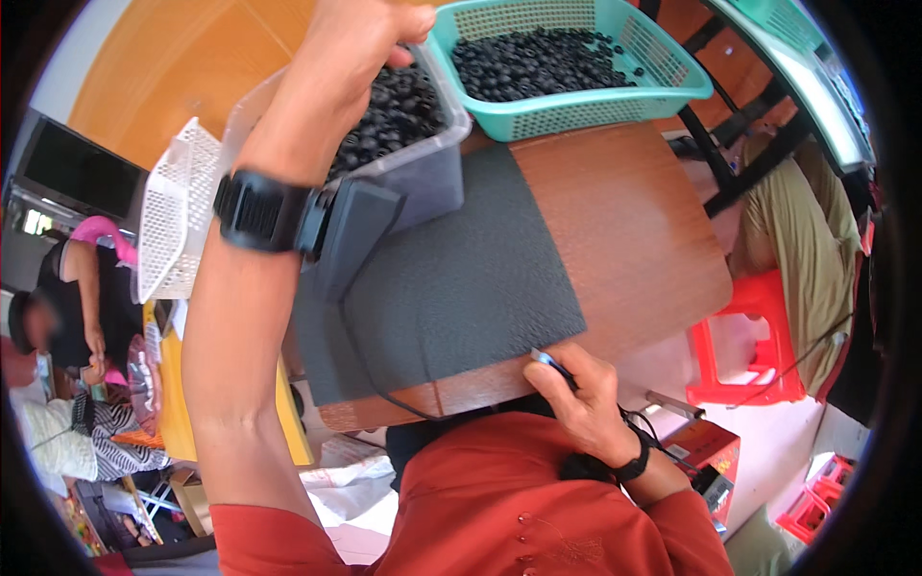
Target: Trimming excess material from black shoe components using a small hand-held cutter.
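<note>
My left hand (379, 34) reaches over the far side of a translucent plastic bin (427, 178) heaped with small black ring-like parts (384, 125). Its fingers are curled, and whatever they hold is hidden. At the table's near edge, my right hand (586, 398) is closed around a small slim tool (550, 362) with a pale metal tip and a dark handle; its exact kind is unclear. The tip points left, just over the edge of the dark grey mat (461, 288) lying on the brown table (624, 230).
A teal basket (576, 108) of similar black parts stands behind the mat. Left of the bin is a white perforated basket (173, 221). A cable runs from the wedge-shaped device (360, 235) on my left wrist. A red stool (759, 336) and seated person are right; another person sits far left.
</note>
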Demonstrator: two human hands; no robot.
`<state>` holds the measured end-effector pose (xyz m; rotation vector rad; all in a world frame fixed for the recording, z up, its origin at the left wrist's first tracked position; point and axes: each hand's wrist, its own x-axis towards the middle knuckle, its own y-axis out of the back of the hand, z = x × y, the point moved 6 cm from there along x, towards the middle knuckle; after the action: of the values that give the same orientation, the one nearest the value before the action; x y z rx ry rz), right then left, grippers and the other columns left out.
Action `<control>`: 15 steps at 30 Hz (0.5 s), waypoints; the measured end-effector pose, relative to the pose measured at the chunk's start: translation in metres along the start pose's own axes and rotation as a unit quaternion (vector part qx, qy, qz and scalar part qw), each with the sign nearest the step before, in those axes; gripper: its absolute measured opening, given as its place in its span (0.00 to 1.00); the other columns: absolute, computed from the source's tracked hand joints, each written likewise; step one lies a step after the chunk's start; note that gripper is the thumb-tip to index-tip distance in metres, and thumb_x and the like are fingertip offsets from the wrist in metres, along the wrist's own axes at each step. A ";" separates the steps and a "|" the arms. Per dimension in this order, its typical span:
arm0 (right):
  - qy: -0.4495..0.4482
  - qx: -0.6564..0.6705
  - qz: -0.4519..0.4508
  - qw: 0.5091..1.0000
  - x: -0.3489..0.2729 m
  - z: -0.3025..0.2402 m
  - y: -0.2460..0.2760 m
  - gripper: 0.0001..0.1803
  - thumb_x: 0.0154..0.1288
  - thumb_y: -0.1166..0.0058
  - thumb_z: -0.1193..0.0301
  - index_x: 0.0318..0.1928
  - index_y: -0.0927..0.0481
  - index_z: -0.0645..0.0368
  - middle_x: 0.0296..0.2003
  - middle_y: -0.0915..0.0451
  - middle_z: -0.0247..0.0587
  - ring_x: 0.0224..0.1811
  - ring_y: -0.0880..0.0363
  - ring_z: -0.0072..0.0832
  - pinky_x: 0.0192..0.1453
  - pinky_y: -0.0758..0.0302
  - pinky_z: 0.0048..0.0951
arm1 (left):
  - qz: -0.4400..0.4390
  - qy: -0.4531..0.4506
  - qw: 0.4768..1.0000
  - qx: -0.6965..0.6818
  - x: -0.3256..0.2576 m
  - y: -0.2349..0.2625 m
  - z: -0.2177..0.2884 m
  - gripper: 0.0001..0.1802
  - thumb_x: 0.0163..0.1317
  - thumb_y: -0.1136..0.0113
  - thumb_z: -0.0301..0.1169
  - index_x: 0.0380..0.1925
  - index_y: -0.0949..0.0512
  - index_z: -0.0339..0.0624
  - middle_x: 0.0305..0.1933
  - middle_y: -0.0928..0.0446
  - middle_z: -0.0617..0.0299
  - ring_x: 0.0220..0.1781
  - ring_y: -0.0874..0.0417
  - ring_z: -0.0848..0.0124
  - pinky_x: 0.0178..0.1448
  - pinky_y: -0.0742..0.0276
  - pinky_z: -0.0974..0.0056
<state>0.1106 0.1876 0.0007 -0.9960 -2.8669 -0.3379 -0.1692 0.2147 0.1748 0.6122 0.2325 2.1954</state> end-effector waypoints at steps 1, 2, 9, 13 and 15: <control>-0.005 -0.017 -0.003 1.000 -0.001 0.001 0.001 0.08 0.62 0.41 0.72 0.31 0.22 0.66 0.20 0.25 0.46 0.19 0.26 0.29 0.24 0.31 0.29 | -0.020 -0.033 0.997 0.066 -0.003 0.013 -0.001 0.17 0.61 0.41 0.29 0.47 0.24 0.29 0.39 0.19 0.54 0.36 0.20 0.75 0.36 0.26 0.71; -0.008 -0.034 -0.006 0.999 -0.001 0.001 0.001 0.08 0.61 0.41 0.73 0.31 0.22 0.66 0.20 0.25 0.47 0.19 0.26 0.30 0.24 0.31 0.29 | -0.015 -0.036 0.996 0.080 -0.010 0.028 -0.002 0.17 0.61 0.41 0.29 0.47 0.24 0.29 0.39 0.19 0.54 0.36 0.20 0.75 0.36 0.26 0.71; -0.009 -0.042 -0.054 0.998 0.003 -0.001 -0.010 0.09 0.61 0.40 0.72 0.31 0.23 0.66 0.20 0.25 0.47 0.19 0.27 0.33 0.24 0.32 0.30 | -0.005 0.189 0.972 0.141 -0.088 0.115 -0.054 0.08 0.55 0.40 0.24 0.35 0.19 0.35 0.30 0.18 0.60 0.29 0.22 0.77 0.32 0.29 0.73; 0.000 -0.064 -0.063 0.996 0.004 -0.005 -0.019 0.10 0.61 0.40 0.71 0.31 0.24 0.66 0.19 0.25 0.47 0.19 0.26 0.35 0.24 0.32 0.31 | -0.021 0.187 0.969 0.160 -0.107 0.124 -0.061 0.05 0.53 0.40 0.23 0.31 0.18 0.36 0.27 0.20 0.64 0.28 0.24 0.79 0.34 0.29 0.73; -0.001 -0.074 -0.070 0.995 0.005 -0.008 -0.021 0.09 0.61 0.40 0.72 0.31 0.24 0.66 0.19 0.25 0.47 0.19 0.26 0.35 0.23 0.32 0.31 | -0.019 0.176 0.966 0.188 -0.106 0.130 -0.067 0.05 0.53 0.40 0.23 0.31 0.19 0.35 0.26 0.21 0.65 0.28 0.25 0.79 0.35 0.29 0.73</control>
<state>0.0934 0.1726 0.0053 -0.8162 -2.9560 -0.5674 -0.2338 0.0528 0.1269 0.4079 0.8549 2.2263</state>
